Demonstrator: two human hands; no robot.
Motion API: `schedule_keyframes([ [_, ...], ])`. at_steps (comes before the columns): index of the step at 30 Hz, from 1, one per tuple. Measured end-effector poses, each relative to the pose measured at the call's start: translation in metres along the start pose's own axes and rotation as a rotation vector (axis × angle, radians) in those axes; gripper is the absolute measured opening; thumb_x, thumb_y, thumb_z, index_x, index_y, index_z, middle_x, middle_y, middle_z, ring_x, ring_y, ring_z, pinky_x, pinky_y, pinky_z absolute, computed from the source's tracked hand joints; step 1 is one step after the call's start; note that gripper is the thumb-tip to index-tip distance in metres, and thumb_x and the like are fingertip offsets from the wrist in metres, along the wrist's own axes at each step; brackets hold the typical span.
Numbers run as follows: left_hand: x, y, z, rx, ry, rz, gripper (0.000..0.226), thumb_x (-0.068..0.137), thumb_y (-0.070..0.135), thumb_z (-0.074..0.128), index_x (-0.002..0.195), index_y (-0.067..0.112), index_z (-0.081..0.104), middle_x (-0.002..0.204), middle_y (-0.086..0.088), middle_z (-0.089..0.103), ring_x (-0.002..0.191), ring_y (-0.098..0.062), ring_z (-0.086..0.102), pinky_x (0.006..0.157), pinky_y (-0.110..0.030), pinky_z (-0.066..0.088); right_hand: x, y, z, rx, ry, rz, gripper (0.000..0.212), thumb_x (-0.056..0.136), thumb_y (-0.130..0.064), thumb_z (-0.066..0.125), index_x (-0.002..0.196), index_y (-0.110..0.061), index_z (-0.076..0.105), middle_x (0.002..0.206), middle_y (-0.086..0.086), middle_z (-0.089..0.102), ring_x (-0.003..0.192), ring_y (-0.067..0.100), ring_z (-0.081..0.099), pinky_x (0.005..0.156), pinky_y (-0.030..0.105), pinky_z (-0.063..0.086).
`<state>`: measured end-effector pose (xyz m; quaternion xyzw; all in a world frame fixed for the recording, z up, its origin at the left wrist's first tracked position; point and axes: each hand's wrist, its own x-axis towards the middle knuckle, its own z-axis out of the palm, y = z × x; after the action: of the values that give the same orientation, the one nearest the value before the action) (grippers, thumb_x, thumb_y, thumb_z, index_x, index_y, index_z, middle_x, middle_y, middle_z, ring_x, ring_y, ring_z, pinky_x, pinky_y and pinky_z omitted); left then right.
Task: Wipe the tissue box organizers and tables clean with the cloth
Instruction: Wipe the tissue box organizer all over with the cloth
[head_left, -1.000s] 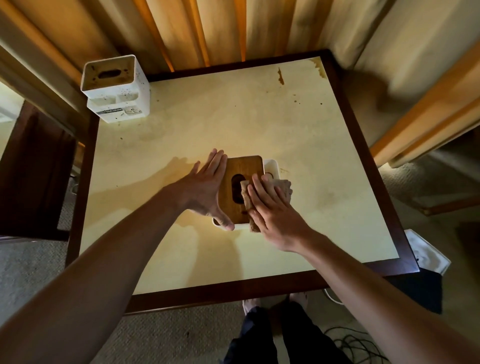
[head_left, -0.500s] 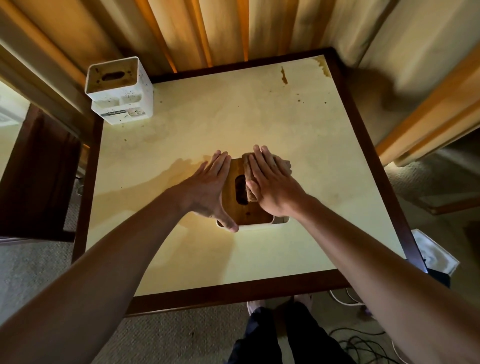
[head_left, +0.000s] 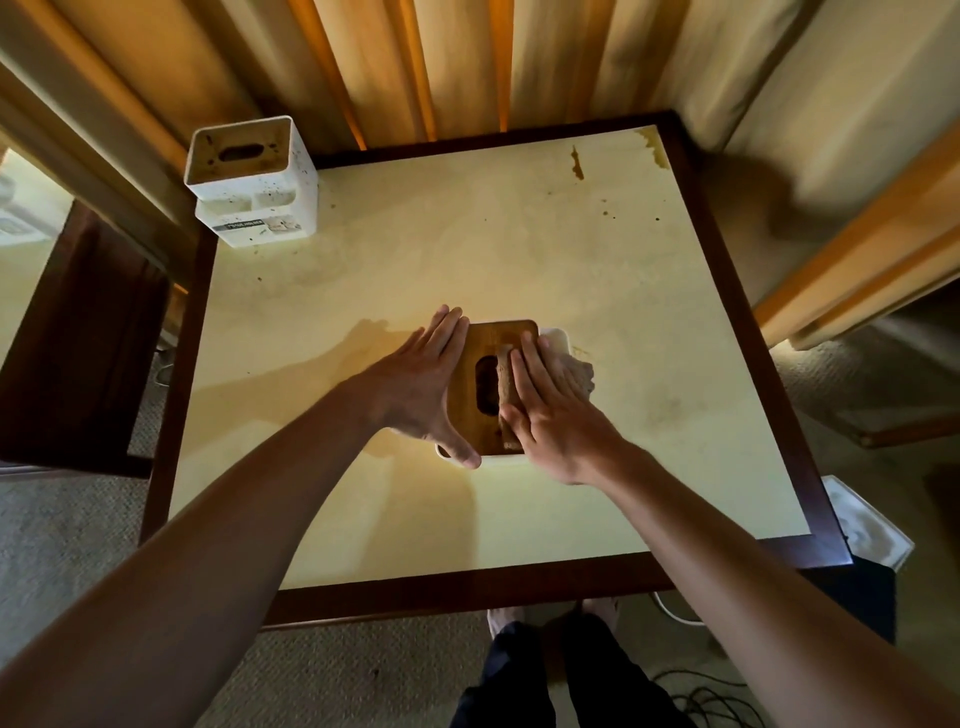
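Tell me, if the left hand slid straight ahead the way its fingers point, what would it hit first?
Probably nothing nearby: the left hand points up and slightly right over bare table; the corner organizer sits off to its left, though depth is hard to judge.

A tissue box organizer (head_left: 485, 387) with a wooden lid and white body stands near the middle of the cream surface (head_left: 597, 291). The left hand (head_left: 415, 392) lies flat against its left side, fingers straight, thumb at the near corner. The right hand (head_left: 550, 410) presses a brown cloth (head_left: 574, 371) onto the lid's right half, beside the dark slot. A second white organizer (head_left: 252, 179) stands at the far left corner, speckled with brown spots. Brown stains (head_left: 576, 163) mark the far edge.
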<state>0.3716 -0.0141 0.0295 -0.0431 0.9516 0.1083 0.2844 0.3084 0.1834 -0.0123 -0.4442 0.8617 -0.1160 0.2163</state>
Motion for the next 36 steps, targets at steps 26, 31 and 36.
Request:
schedule_keyframes([
  [26,0.002,0.006,-0.004,0.097,-0.047,-0.055,0.168,0.043,0.092,0.069,0.15,0.009,-0.03,0.158,-0.004,-0.037,0.144,-0.018,-0.034,0.122,-0.037,-0.008,0.033,0.007,-0.017,-0.01,-0.025,0.025,0.063,0.106,-0.037,0.016,0.152,-0.007,-0.015,0.159,0.011,-0.027,0.146,0.023,-0.026,0.117,0.037,-0.015],
  [31,0.003,0.006,-0.005,0.084,-0.064,-0.076,0.17,0.04,0.093,0.069,0.149,0.01,-0.032,0.158,-0.003,-0.038,0.144,-0.018,-0.035,0.124,-0.04,-0.004,0.025,0.006,-0.012,0.007,0.005,0.009,0.062,0.106,-0.034,0.017,0.152,-0.006,-0.015,0.159,0.01,-0.027,0.146,0.022,-0.027,0.118,0.036,-0.015],
  [36,0.004,0.004,-0.005,0.079,-0.061,-0.068,0.17,0.041,0.092,0.07,0.15,0.011,-0.032,0.158,-0.003,-0.037,0.145,-0.018,-0.034,0.122,-0.041,-0.004,-0.01,0.006,0.01,0.047,0.014,-0.069,0.072,0.098,-0.051,0.007,0.15,-0.009,-0.018,0.159,0.006,-0.028,0.143,0.017,-0.032,0.116,0.032,-0.018],
])
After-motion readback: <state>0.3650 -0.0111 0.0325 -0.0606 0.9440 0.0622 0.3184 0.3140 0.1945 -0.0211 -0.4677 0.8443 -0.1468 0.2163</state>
